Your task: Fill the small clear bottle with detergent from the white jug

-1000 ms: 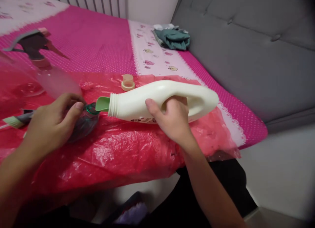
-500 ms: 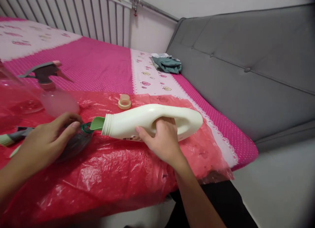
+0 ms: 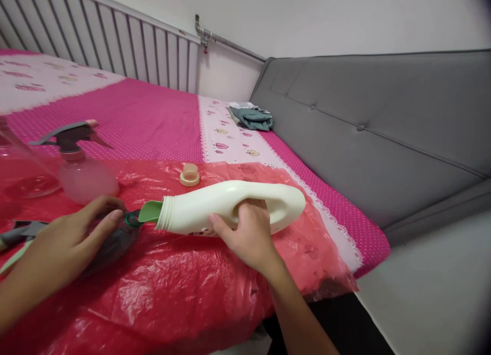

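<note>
My right hand (image 3: 251, 233) is wrapped through the handle of a white detergent bottle (image 3: 199, 207), which lies tilted nearly on its side with its uncapped neck to the left. The green spout (image 3: 150, 212) in that neck meets the mouth of a clear bottle with a green neck ring (image 3: 133, 219). My left hand (image 3: 86, 232) is closed around this clear bottle (image 3: 115, 246), hiding much of it. Whether liquid flows between them I cannot tell. A cream cap (image 3: 190, 175) sits behind the white bottle.
Red plastic sheeting (image 3: 172, 283) covers the near part of the bed with pink bedding (image 3: 153, 114). A spray bottle (image 3: 88, 178) and a clear container (image 3: 30, 171) stand at left, near a grey-green spray head (image 3: 23, 232). Folded clothes (image 3: 251, 117) lie by the grey headboard (image 3: 364, 104).
The camera view has tilted up a little, so everything sits lower in the picture. Both hands keep their holds, and the two bottles remain mouth to mouth.
</note>
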`<state>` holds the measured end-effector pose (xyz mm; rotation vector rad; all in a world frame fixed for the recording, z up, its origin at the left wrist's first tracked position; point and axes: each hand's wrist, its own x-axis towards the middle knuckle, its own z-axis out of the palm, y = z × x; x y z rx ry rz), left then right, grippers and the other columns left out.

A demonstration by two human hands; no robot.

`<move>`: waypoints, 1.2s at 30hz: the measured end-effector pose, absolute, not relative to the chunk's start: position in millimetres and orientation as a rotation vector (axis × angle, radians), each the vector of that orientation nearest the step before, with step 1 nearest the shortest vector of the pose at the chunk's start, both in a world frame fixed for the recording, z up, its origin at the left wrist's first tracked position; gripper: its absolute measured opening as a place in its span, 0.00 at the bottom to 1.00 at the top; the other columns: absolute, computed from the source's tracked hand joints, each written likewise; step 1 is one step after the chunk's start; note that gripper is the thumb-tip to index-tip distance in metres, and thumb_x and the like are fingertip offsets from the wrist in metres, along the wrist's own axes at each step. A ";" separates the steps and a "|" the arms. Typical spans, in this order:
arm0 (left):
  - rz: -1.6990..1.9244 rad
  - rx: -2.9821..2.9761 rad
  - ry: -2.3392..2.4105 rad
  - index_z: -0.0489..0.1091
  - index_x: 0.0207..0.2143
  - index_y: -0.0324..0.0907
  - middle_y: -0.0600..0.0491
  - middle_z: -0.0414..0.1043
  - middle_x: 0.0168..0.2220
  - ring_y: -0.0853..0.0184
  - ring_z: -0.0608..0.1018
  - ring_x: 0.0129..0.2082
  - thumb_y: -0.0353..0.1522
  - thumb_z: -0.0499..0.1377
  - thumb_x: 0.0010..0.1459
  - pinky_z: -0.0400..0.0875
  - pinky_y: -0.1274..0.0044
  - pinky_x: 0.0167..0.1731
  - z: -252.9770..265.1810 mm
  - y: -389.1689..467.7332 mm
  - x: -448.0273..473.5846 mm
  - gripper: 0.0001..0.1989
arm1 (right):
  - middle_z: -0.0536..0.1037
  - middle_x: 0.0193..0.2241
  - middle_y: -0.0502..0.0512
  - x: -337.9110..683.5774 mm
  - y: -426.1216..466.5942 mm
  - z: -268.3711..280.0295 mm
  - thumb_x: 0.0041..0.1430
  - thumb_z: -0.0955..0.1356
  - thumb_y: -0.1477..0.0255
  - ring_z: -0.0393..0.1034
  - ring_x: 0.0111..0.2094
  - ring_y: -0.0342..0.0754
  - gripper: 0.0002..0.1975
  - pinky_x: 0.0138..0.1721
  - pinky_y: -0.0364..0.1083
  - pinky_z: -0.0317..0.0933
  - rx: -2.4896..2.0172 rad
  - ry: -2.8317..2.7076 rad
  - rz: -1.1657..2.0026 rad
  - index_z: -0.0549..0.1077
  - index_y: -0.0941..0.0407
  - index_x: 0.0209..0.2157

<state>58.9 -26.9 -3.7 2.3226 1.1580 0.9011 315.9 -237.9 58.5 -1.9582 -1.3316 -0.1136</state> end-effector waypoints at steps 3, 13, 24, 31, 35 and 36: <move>0.778 2.482 1.210 0.71 0.40 0.52 0.56 0.77 0.31 0.54 0.80 0.29 0.55 0.45 0.60 0.66 0.66 0.31 6.6 -34.0 61.4 0.24 | 0.80 0.41 0.64 315.1 -238.4 57.1 0.58 0.66 0.47 0.73 0.45 0.62 0.27 0.48 0.61 0.65 -1.973 -1.331 -0.131 0.76 0.57 0.40; 0.771 2.482 1.098 0.69 0.39 0.47 0.55 0.76 0.31 0.60 0.79 0.30 0.51 0.46 0.64 0.66 0.70 0.33 32.3 -58.1 70.1 0.21 | 0.80 0.36 0.66 314.9 -241.1 53.3 0.59 0.65 0.48 0.73 0.43 0.64 0.26 0.49 0.64 0.64 -1.974 -1.353 -0.206 0.76 0.58 0.37; 0.665 2.459 1.112 0.68 0.41 0.44 0.53 0.75 0.32 0.60 0.77 0.31 0.50 0.46 0.66 0.63 0.72 0.33 36.6 -64.9 70.8 0.21 | 0.78 0.32 0.65 315.5 -242.5 51.9 0.59 0.65 0.47 0.73 0.42 0.64 0.27 0.48 0.63 0.64 -1.999 -1.367 -0.245 0.76 0.58 0.35; 0.694 2.446 1.107 0.68 0.41 0.45 0.53 0.76 0.32 0.59 0.78 0.32 0.51 0.45 0.66 0.64 0.71 0.34 35.1 -68.6 69.7 0.22 | 0.78 0.32 0.65 317.4 -244.2 49.7 0.58 0.64 0.45 0.72 0.39 0.63 0.27 0.44 0.63 0.66 -2.017 -1.356 -0.259 0.74 0.57 0.34; 0.690 2.439 1.103 0.68 0.40 0.45 0.53 0.77 0.32 0.59 0.78 0.31 0.51 0.45 0.66 0.64 0.71 0.33 36.7 -70.7 70.1 0.22 | 0.78 0.34 0.66 318.0 -244.9 48.5 0.59 0.63 0.45 0.73 0.41 0.65 0.29 0.46 0.64 0.65 -2.009 -1.375 -0.258 0.75 0.58 0.36; 0.694 2.438 1.103 0.68 0.41 0.45 0.53 0.77 0.32 0.59 0.78 0.31 0.51 0.45 0.66 0.64 0.71 0.33 36.7 -70.9 70.2 0.22 | 0.78 0.34 0.67 318.1 -245.0 48.3 0.59 0.63 0.45 0.73 0.41 0.65 0.29 0.46 0.64 0.65 -2.010 -1.377 -0.261 0.75 0.58 0.36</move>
